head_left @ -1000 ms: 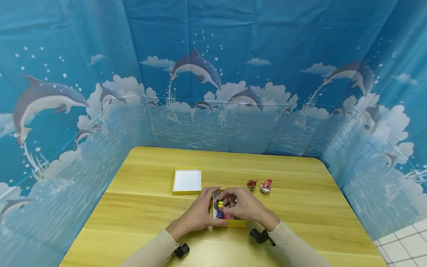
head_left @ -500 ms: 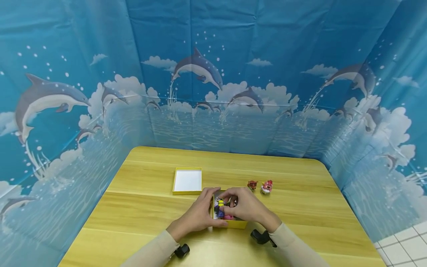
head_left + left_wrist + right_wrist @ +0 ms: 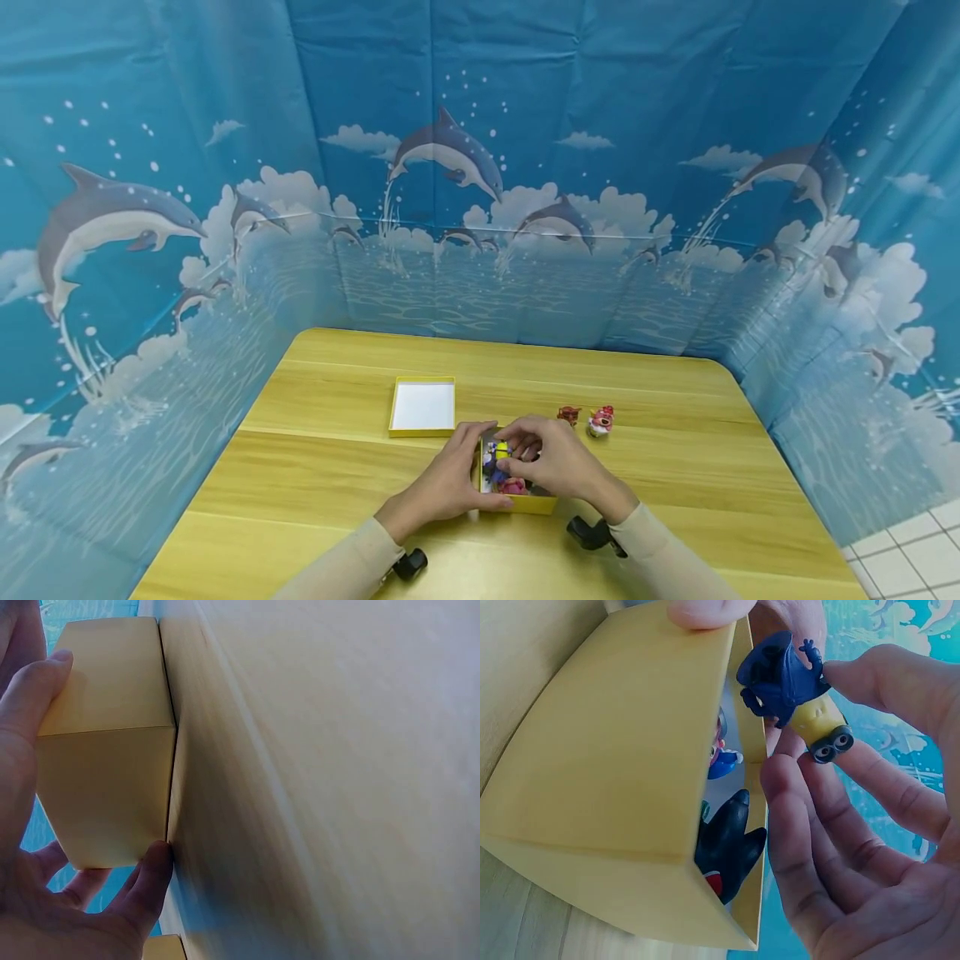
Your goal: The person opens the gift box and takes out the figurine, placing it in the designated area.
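A yellow open box [image 3: 537, 505] holding several small toy figures stands on the table. My left hand [image 3: 438, 483] grips its left side, thumb at the near wall; in the left wrist view its fingers [image 3: 146, 892] touch the box's outer walls. Over the opening, my right hand [image 3: 558, 458] pinches a yellow toy figure with goggles and a blue lower part [image 3: 810, 716] between thumb and fingers, tilted head-down in the right wrist view. Inside the box lie a dark spiky figure [image 3: 731, 840] and a pink figure [image 3: 512, 486]; the right hand hides part of the contents.
A shallow yellow lid with a white inside [image 3: 422, 406] lies behind and left of the box. Behind it to the right are a brown-red figurine [image 3: 568, 415] and a red-and-white one [image 3: 601, 421]. A dolphin-print curtain [image 3: 480, 283] borders the wooden table [image 3: 315, 467].
The right hand has lifted slightly with the yellow-and-blue figure, which has shifted a little up and right. More of the pink figure shows. The left hand stays on the box.
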`<state>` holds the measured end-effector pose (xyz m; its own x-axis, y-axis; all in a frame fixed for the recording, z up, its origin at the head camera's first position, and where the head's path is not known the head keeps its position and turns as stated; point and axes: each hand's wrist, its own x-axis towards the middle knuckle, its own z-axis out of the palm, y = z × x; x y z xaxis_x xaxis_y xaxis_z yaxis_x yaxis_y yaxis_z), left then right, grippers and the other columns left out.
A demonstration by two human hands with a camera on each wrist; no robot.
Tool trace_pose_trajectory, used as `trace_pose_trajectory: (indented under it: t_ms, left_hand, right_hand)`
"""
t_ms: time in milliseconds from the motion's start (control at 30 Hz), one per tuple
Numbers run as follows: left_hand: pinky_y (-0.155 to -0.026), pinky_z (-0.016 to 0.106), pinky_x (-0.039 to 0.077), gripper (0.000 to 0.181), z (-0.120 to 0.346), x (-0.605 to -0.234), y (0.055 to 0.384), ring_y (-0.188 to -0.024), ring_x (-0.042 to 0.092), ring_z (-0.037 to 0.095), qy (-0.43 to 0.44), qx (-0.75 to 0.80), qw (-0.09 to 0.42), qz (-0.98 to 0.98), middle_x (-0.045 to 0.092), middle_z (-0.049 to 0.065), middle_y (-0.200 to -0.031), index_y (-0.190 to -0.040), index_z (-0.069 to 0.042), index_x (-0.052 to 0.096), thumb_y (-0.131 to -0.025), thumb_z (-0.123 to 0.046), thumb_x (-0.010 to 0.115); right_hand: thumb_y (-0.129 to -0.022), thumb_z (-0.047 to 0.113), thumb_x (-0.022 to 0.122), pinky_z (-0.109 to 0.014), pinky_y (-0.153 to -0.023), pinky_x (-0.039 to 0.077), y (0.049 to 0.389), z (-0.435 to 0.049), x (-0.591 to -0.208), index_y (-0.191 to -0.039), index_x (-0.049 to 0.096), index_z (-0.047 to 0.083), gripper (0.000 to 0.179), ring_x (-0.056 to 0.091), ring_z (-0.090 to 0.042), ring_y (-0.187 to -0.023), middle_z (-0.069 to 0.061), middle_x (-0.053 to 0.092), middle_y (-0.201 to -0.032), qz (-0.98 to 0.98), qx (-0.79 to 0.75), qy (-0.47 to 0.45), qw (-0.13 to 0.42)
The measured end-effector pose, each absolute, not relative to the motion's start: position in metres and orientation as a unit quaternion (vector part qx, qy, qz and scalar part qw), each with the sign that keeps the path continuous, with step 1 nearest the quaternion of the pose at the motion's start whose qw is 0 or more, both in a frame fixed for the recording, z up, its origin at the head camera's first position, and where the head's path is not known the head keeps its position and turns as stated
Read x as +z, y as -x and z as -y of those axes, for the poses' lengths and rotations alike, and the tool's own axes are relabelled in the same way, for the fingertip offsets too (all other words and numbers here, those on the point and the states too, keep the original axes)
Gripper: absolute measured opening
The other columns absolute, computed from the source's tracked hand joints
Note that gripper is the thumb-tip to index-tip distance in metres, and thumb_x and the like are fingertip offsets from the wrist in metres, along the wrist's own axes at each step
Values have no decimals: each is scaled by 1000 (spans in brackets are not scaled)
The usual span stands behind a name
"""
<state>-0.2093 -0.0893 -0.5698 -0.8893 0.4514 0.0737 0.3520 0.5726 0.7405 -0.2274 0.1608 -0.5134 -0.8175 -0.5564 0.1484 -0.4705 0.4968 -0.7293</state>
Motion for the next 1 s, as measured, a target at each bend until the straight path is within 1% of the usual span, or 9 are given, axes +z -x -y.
trace_pose_trajectory:
  t_ms: [167, 300, 433, 567, 700, 833, 1000]
  left_hand:
    - [-128, 55, 56, 127, 90, -571, 210, -151, 59, 24, -227, 401, 61, -885, 45, 6, -173, -183, -22, 32, -86, -76, 95]
    - [-127, 54, 57, 127, 89, -572, 211, -148, 60, 22, -228, 401, 62, -885, 46, 6, -172, -183, -23, 32, -86, -77, 95]
    - [-126, 52, 57, 127, 89, -573, 211, -146, 60, 20, -227, 401, 62, -885, 46, 4, -172, -183, -25, 32, -86, -77, 95]
    - [-127, 53, 56, 127, 90, -573, 211, -148, 60, 21, -226, 402, 61, -885, 46, 4, -172, -183, -24, 32, -86, -75, 96]
    - [-129, 54, 56, 126, 90, -572, 210, -150, 59, 24, -227, 407, 62, -883, 45, 6, -173, -183, -23, 33, -86, -73, 97]
    - [-130, 54, 55, 127, 91, -571, 209, -151, 58, 24, -225, 409, 67, -882, 45, 6, -174, -183, -24, 33, -86, -72, 98]
    - [-129, 53, 55, 127, 91, -571, 210, -150, 59, 23, -225, 406, 64, -883, 45, 5, -173, -183, -24, 32, -86, -74, 97]
  right_hand:
    - [-103, 25, 92, -26, -82, 67, 227, -164, -513, -134, 83, 9, 36, 76, -6, -91, 1, 81, -108, -862, -410, 296, 44]
    - [-102, 24, 93, -26, -85, 68, 227, -166, -512, -135, 83, 11, 37, 76, -6, -93, 3, 80, -111, -863, -414, 285, 45]
    - [-103, 25, 93, -26, -86, 69, 226, -168, -512, -136, 82, 11, 37, 78, -7, -96, 1, 81, -119, -861, -421, 281, 41]
    - [-104, 26, 92, -27, -87, 69, 226, -171, -512, -136, 82, 10, 38, 80, -10, -99, -3, 83, -126, -857, -428, 284, 38]
    - [-104, 29, 92, -27, -88, 69, 226, -173, -511, -137, 82, 11, 38, 81, -9, -99, -2, 85, -125, -859, -427, 281, 37]
    - [-105, 30, 91, -29, -88, 69, 226, -175, -512, -136, 83, 13, 36, 79, -6, -97, 0, 85, -123, -864, -420, 276, 32]
    - [-104, 26, 92, -32, -86, 70, 225, -177, -512, -134, 84, 14, 33, 77, -5, -95, 2, 85, -121, -866, -422, 270, 14]
